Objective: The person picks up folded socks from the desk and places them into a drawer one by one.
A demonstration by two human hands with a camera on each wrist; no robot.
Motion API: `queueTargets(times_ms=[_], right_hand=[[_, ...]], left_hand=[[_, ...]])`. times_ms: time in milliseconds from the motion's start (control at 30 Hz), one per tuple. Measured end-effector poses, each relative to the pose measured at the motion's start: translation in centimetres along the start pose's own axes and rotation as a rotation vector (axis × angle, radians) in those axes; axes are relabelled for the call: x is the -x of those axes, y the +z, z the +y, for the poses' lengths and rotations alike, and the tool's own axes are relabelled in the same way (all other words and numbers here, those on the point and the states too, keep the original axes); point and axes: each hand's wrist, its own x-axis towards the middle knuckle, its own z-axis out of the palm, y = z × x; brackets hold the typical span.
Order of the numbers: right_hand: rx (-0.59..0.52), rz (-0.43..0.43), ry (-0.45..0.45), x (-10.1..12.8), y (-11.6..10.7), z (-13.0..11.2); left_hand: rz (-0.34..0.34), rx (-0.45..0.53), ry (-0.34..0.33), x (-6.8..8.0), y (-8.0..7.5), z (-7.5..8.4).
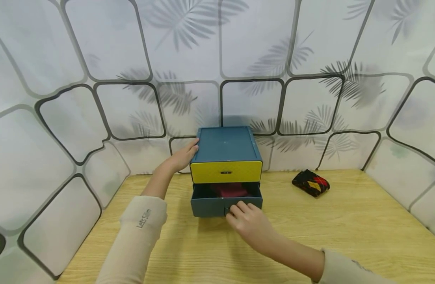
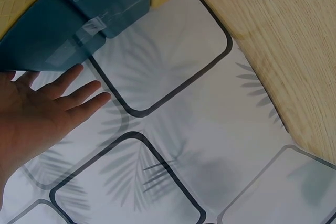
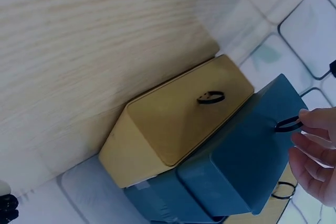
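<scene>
A small drawer cabinet (image 1: 224, 144) with a blue top stands against the patterned backdrop. Its yellow top drawer (image 1: 226, 171) is closed, while the blue drawer (image 1: 208, 207) below is pulled out with a dark red item, apparently cloth, (image 1: 231, 190) inside. My left hand (image 1: 180, 158) rests against the cabinet's left side; in the left wrist view its fingers (image 2: 86, 90) are extended. At the blue drawer's front, my right hand (image 1: 251, 225) pinches the black loop pull (image 3: 287, 125) between thumb and fingers. Another yellow drawer (image 3: 194, 114) appears nearest the tabletop in the right wrist view.
A folded black cloth item with red and yellow diamonds (image 1: 311, 183) lies on the wooden tabletop (image 1: 345, 228), right of the cabinet. The patterned backdrop (image 1: 189, 106) rises behind and along both sides.
</scene>
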Motion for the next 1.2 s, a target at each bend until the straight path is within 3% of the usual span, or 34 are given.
queueTargets(times_ms=[400, 733, 933, 1067, 1200], right_hand=[[0.061, 0.03, 0.032, -0.5, 2.7, 2.0], [0.089, 0.064, 0.054, -0.9, 3.6, 2.8], [0.092, 0.108, -0.021, -0.1, 3.7, 2.4], [0.1, 0.004, -0.075, 0.8, 4.2, 1.4], [0.141, -0.125, -0.029, 1.4, 5.2, 0.8]], left_hand=[[-0.011, 0.005, 0.001, 0.0, 0.0, 0.0], [-0.002, -0.008, -0.008, 0.1, 0.1, 0.1], [0.0, -0.005, 0.0, 0.1, 0.2, 0.1], [-0.003, -0.003, -0.004, 0.1, 0.1, 0.1], [-0.004, -0.002, -0.008, 0.0, 0.1, 0.1]])
